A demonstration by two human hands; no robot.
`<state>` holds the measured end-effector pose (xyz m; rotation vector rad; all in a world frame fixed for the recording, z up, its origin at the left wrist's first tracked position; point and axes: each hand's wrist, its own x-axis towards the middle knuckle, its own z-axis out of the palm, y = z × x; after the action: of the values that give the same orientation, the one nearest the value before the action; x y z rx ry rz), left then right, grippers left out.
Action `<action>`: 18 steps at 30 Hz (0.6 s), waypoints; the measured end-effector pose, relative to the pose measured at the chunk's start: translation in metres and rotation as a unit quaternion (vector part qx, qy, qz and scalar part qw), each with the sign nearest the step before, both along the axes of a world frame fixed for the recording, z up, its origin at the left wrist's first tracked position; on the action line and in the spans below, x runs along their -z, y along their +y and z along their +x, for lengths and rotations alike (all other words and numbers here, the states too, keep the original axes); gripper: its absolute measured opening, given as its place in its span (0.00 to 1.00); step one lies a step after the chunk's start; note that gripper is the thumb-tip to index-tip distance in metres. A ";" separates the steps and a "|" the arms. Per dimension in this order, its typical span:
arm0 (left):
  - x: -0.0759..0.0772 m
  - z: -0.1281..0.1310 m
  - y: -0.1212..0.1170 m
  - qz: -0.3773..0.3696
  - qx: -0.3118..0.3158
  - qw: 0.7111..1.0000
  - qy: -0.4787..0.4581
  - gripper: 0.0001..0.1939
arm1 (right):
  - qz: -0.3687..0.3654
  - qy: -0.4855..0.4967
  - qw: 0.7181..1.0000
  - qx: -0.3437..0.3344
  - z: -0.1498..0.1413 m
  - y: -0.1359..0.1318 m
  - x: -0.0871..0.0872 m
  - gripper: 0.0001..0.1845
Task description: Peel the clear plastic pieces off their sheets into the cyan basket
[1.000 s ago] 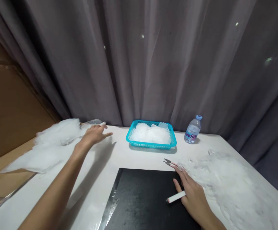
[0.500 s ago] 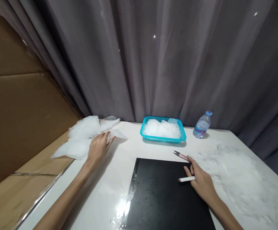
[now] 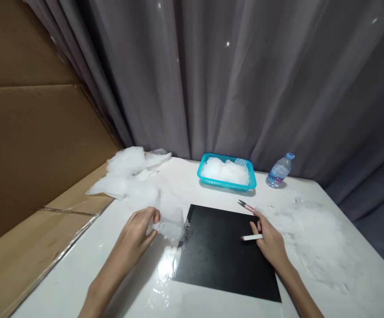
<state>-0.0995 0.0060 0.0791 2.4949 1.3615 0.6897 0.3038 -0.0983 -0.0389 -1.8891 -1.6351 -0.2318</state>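
Observation:
My left hand point(image 3: 142, 232) pinches a thin, see-through white piece point(image 3: 170, 218), like a soft sheet or pouch, slightly blurred, near the left edge of a black board point(image 3: 225, 251). Over the board's right side, my right hand point(image 3: 269, 243) is closed around a white pen point(image 3: 252, 237), whose tip points left. Its index finger reaches to the pink handles of small thread snips point(image 3: 249, 206), their dark blades spread. Behind my left hand lies a pile of similar white pieces point(image 3: 125, 161).
A blue basket point(image 3: 226, 187) of white fluffy material stands at the back, with a water bottle point(image 3: 279, 171) to its right. Loose white fluff point(image 3: 321, 243) covers the table's right side. Cardboard point(image 3: 39, 145) rises at the left, and a grey curtain point(image 3: 218, 88) hangs behind.
My left hand has come from the white pile toward the board, bringing a white piece with it. My right hand still holds the pen beside the snips. The view has shifted a little.

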 end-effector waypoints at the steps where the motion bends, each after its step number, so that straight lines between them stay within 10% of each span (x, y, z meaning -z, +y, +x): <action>1: 0.002 0.000 -0.005 -0.003 -0.003 1.000 0.000 0.02 | 0.000 -0.002 1.000 0.000 0.001 0.000 0.000 0.25; 10: -0.005 0.023 0.022 0.036 -0.038 0.998 0.031 0.12 | -0.013 -0.010 1.000 -0.017 -0.003 -0.009 -0.005 0.27; 18: -0.026 0.049 0.039 0.029 -0.050 0.998 0.035 0.13 | -0.158 0.164 0.974 -0.004 0.005 -0.082 -0.023 0.24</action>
<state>-0.0501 0.0452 0.1047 2.5323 1.5219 0.6774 0.3086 -0.1804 -0.0158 -2.0198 -1.5162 0.3493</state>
